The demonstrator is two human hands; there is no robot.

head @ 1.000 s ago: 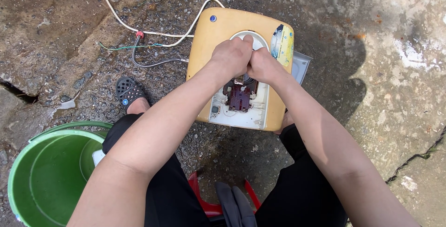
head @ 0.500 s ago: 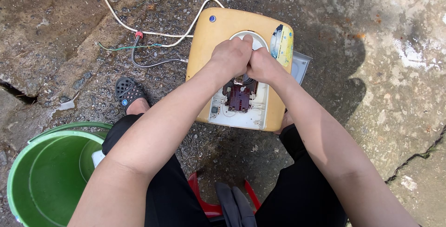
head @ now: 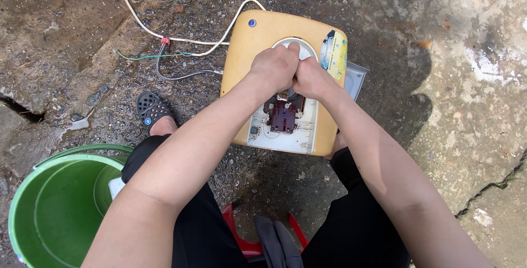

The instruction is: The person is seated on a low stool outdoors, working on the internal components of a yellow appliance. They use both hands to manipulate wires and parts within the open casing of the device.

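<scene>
A yellowish square appliance housing [head: 258, 43] lies on wet concrete in front of me, its lower panel open to show a dark red electrical part [head: 284, 115] on a white base. My left hand [head: 274, 68] and my right hand [head: 308, 79] are both clenched side by side over the round white opening at the housing's middle. Whatever they grip is hidden under the fingers. A white cable [head: 164, 32] runs from the housing's upper left.
A green bucket [head: 33, 191] stands at the lower left, beside my foot in a black sandal [head: 151, 109]. Red and green wire ends [head: 164, 54] lie left of the housing. A red stool [head: 241, 235] is under me. Cracks cross the concrete at the right.
</scene>
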